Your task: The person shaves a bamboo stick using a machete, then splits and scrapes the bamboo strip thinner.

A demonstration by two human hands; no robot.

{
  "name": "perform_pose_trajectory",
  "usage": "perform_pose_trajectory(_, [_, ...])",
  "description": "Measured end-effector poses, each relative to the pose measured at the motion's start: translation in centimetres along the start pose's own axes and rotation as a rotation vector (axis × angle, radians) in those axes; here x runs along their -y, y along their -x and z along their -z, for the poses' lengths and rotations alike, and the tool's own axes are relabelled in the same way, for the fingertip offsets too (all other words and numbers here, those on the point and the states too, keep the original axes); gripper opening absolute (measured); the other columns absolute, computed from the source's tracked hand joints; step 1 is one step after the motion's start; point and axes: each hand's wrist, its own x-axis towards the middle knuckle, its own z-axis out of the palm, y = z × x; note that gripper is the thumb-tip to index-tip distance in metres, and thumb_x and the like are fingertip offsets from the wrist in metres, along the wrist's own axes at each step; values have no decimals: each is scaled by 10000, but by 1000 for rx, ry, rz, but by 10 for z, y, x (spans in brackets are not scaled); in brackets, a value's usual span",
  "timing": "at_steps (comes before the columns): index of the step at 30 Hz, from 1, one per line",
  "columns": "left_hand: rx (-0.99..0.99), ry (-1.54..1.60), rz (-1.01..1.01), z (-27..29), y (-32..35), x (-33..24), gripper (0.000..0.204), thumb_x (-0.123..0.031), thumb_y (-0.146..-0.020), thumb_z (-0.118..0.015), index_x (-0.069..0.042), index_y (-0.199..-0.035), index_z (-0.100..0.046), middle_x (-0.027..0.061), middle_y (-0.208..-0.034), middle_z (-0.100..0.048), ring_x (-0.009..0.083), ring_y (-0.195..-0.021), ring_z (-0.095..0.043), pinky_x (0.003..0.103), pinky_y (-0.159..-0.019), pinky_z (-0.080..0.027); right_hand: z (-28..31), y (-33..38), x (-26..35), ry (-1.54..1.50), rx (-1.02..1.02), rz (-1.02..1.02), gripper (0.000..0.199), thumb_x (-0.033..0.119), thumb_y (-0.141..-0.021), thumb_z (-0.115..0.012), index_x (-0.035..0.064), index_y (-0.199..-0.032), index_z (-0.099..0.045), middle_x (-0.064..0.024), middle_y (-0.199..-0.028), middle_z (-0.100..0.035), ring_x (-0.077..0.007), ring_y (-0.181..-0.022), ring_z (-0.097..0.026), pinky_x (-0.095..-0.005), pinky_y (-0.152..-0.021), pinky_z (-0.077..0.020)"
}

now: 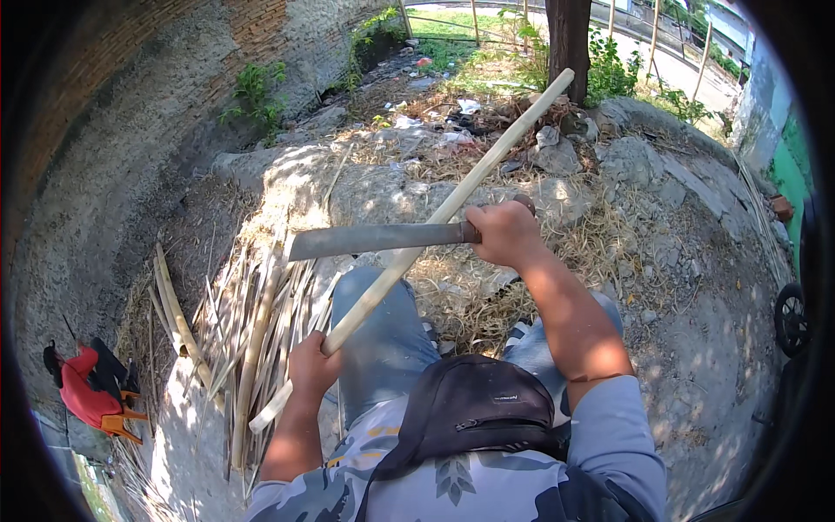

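While the left hand (315,365) curls tight around the pale pole (500,150) near its lower end, here's the right hand (506,233), clenched on the machete (374,239), which points left! It crosses over the pole; whether they touch, I can't tell. That pole slants past the left knee (355,283), up and to the right, with strips (255,348) heaped on the ground (696,348) at left, a seated person (84,381) in red beyond.
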Motion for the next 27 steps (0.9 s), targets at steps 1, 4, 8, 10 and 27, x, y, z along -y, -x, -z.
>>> perform_pose_trajectory(1, [31, -11, -29, -2, -6, -7, 251, -268, -749, -727, -34, -778, -639, 211, -716, -656, 416, -700, -659, 477, -630, -511, -1, 0, 1, 2, -6, -2, 211, 225, -753, -736, 79, -850, -619, -135, -765, -679, -366, -735, -680, -497, -690, -530])
perform_pose_trajectory(4, [36, -21, -96, 3, -9, -11, 240, -265, -749, -728, -45, -771, -635, 197, -708, -653, 420, -695, -651, 487, -622, -507, 0, 3, -10, 94, 5, 94, 188, 220, -739, -730, 108, -867, -651, -125, -756, -687, -369, -748, -687, -505, -721, -541])
perform_pose_trajectory(8, [0, -86, -93, 18, 5, 10, 272, -296, -780, -761, -59, -757, -629, 177, -702, -655, 406, -679, -656, 494, -619, -510, 13, 11, -71, -86, 39, -495, 209, 233, -762, -726, 101, -913, -667, -149, -841, -705, -366, -838, -696, -495, -777, -541])
perform_pose_trajectory(10, [-38, -127, -111, 15, 14, 5, 285, -320, -795, -761, -63, -770, -640, 171, -705, -663, 403, -682, -662, 489, -623, -519, 17, 12, -66, -156, 37, -620, 215, 237, -770, -724, 101, -928, -674, -158, -875, -710, -364, -872, -698, -494, -789, -541])
perform_pose_trajectory(27, [-138, -206, -42, 57, 53, 99, 182, -145, -706, -735, -43, -713, -584, 177, -659, -606, 416, -629, -618, 491, -574, -478, 1, 18, -94, -215, -107, -930, 297, 259, -800, -700, 72, -1031, -691, -203, -957, -723, -373, -943, -690, -467, -841, -526])
